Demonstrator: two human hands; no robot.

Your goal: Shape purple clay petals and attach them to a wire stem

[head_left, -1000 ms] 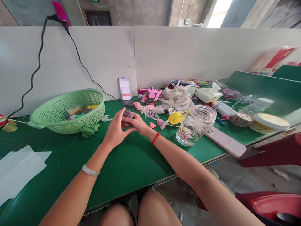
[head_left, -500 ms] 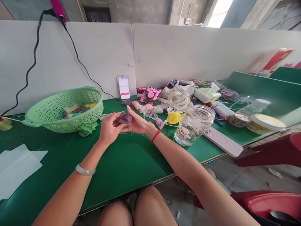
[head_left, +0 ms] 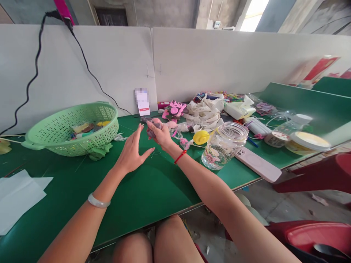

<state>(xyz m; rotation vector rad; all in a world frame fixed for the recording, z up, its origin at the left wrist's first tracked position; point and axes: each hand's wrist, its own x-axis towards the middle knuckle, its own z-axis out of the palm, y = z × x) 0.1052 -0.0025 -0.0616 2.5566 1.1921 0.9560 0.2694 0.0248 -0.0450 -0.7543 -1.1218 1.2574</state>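
Note:
My right hand (head_left: 161, 136), with a red cord bracelet at its wrist, is closed around a purple-grey lump of soft clay (head_left: 150, 132). Fingers hide most of the lump. Just left of it my left hand (head_left: 133, 151) holds nothing, its thumb spread away from the other fingers; a pale bangle circles that forearm. Both hands hover over the green tabletop (head_left: 153, 186). Beyond the right hand lie crumpled clear wrappers (head_left: 182, 128) and a pink toy-like piece (head_left: 175, 109).
A green plastic basket (head_left: 35, 135) with small items stands at the left, near white paper (head_left: 22, 199). A clear jar (head_left: 223, 146), a pink phone (head_left: 259, 164), a yellow round piece (head_left: 201, 137) and heaped white strips (head_left: 205, 111) are right. A lit phone (head_left: 142, 103) leans against the partition.
My left hand has let go of the purple-grey lump and opened, moving slightly apart. The right hand has closed around the lump and turned over.

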